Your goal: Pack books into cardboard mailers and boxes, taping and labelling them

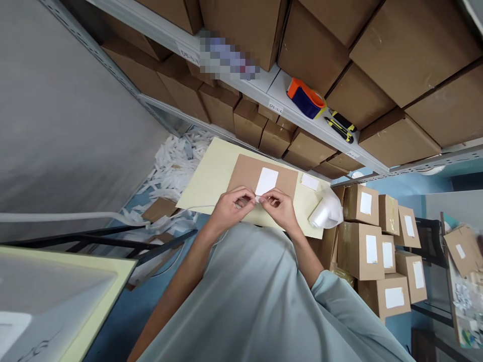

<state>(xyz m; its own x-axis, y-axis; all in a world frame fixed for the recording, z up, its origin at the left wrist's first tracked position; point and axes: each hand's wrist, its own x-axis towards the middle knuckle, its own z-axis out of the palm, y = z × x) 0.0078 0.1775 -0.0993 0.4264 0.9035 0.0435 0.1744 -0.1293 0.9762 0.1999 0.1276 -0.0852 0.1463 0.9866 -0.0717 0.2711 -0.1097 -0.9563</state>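
Over the near edge of a pale yellow tabletop (211, 166), both hands meet with fingers pinched. My left hand (234, 206) is closed at a thin white cable (199, 206), which trails off to the left. My right hand (279, 206) is closed in a pinch beside it. Between the fingertips shows a small white piece (257, 199), too small to name; whether it joins the cable I cannot tell. Just beyond the hands lies a flat brown cardboard sheet (241, 173) with a white paper label (267, 180) on it.
A white plastic bag or roll (327, 210) and a white slip (309, 181) lie at the table's right. Above is a shelf with boxes, an orange-blue tape dispenser (306, 98) and cutters (341, 123). Labelled cartons (360, 251) stack at right; paper strips (177, 156) heap at left.
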